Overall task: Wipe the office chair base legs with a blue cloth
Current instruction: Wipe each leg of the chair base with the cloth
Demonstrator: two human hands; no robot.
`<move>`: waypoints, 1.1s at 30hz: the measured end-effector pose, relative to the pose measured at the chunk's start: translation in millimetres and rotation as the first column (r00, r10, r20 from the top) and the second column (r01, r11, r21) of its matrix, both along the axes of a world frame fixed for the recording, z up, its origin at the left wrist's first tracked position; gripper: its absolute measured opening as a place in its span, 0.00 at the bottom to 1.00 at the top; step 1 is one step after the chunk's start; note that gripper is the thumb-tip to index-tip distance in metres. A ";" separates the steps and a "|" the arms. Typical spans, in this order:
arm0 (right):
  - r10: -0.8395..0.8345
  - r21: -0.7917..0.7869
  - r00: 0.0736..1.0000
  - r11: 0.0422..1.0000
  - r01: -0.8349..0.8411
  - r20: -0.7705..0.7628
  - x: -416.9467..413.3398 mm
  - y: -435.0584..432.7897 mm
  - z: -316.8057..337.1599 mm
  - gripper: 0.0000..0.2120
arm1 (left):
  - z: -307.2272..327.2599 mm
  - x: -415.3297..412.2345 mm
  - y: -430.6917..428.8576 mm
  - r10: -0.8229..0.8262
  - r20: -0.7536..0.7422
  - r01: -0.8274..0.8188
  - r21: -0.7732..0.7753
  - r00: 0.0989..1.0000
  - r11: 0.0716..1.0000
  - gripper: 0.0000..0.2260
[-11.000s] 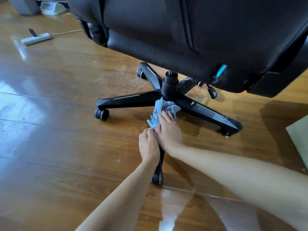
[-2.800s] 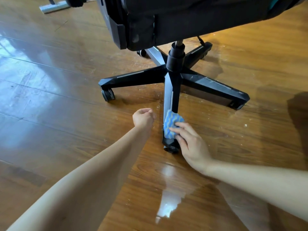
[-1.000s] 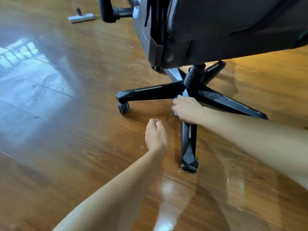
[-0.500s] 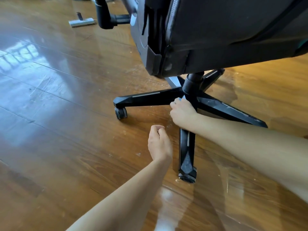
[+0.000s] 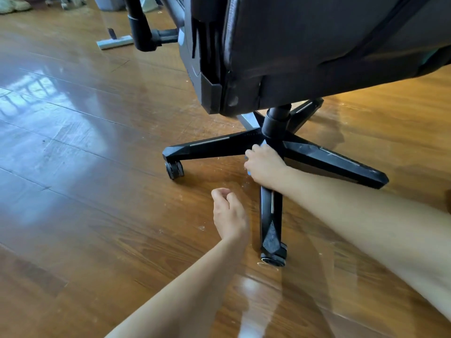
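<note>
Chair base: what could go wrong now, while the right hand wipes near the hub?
1. The chair stands on casters on a glossy floor, so a firm push may roll it.
2. The right hand covers nearly all of the cloth, so bare fingers may rub the leg.
3. The left hand is empty and steadies nothing.

We have a single head-worn view, looking forward and steeply down over both bare forearms at the wooden floor [image 5: 73, 147] from close above it. We sit near the office chair's base [image 5: 273, 140], whose black legs fill the middle while the seat's underside [image 5: 317, 45] crowds the top right (the wide lens bends the floorboards towards the edges). With one camera, no second view overlaps it.
</note>
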State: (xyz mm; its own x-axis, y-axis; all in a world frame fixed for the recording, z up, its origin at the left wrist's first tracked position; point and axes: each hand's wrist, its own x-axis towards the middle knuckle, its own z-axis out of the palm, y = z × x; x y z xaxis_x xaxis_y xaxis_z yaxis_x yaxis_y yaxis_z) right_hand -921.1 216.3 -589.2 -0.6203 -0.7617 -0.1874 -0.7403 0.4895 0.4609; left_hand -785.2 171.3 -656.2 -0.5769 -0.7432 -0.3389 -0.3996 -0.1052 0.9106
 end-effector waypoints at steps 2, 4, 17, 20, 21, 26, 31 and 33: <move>0.001 -0.081 1.000 0.997 0.000 0.017 -6.6 9.8 -3.0 0.15 | 1.7 2.0 1.8 0.004 0.007 -0.004 0.008 1.000 1.000 0.08; 0.036 -0.106 0.994 0.994 -0.024 0.106 9.0 21.9 -7.6 0.13 | 2.7 2.1 0.2 0.010 0.016 -0.011 0.016 1.000 1.000 0.08; 0.436 -0.647 0.879 0.730 -0.219 0.194 128.9 149.7 -58.3 0.19 | -2.3 -16.5 23.6 -0.009 -0.006 0.009 0.062 1.000 0.998 0.08; 0.218 -0.694 0.951 0.720 -0.005 0.220 89.6 138.5 -50.8 0.17 | 0.0 -20.2 29.7 -0.029 -0.009 0.030 0.052 1.000 0.998 0.08; 0.128 -0.721 0.965 0.688 0.081 0.231 79.7 134.3 -47.5 0.17 | 1.0 -21.2 30.4 -0.046 -0.006 0.046 0.029 0.999 0.998 0.08; -0.195 -0.775 0.797 0.191 0.603 0.572 105.3 112.2 -61.4 0.17 | 5.1 -23.5 33.3 -0.195 0.033 0.196 -0.036 0.980 0.980 0.15; -0.096 -0.646 0.644 0.018 0.763 0.759 182.1 124.6 -79.8 0.18 | 9.3 -30.3 37.4 -0.327 -0.017 0.328 0.059 0.945 0.943 0.22; -0.050 -0.572 0.570 -0.049 0.819 0.820 171.1 118.4 -78.3 0.19 | 9.1 -28.7 40.9 -0.353 -0.018 0.354 0.035 0.935 0.935 0.22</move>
State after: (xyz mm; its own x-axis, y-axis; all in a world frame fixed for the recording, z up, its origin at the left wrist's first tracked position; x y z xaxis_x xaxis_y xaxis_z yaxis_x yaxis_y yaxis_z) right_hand -750.1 334.6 -667.5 -0.9901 -0.1185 -0.0758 0.0109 0.4724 -0.8813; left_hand -813.9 212.3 -647.1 -0.8039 -0.4777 -0.3544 -0.4070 0.0073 0.9134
